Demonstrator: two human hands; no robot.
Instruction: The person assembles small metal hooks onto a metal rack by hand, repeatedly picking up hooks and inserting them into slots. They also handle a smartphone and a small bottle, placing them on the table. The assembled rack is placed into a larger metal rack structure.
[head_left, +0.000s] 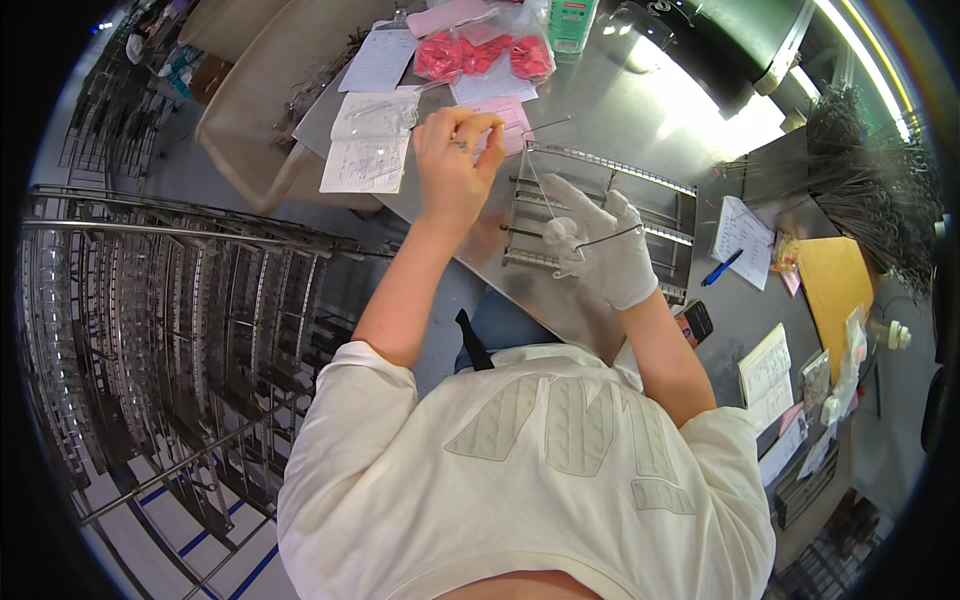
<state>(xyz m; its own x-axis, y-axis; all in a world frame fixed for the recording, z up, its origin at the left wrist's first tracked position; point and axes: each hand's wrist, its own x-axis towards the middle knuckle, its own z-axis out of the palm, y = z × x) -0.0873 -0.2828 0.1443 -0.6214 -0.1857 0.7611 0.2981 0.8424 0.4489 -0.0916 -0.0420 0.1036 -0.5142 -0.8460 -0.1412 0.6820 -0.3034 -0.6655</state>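
Observation:
My left hand (459, 169) is bare and raised over the left part of the metal table (600, 97). Its thumb and forefinger come together, but whether anything small is between them cannot be seen. My right hand (607, 255) wears a white glove and grips a thin bent metal wire piece (609, 237). One dark length of wire crosses the glove, and a small loop shows below the fingers. Under and behind that hand lies a metal rack frame (679, 214) with notched crossbars. A pink paper sheet (506, 120) lies beyond my left hand.
An open notebook (367, 161) and bags of pink pieces (484, 58) lie at the far left. Right of the frame are written sheets (742, 236), a blue pen (722, 268), a phone (695, 324) and bundled wires (862, 172). Metal racks (187, 300) stand left; a beige bin (247, 112) adjoins the table.

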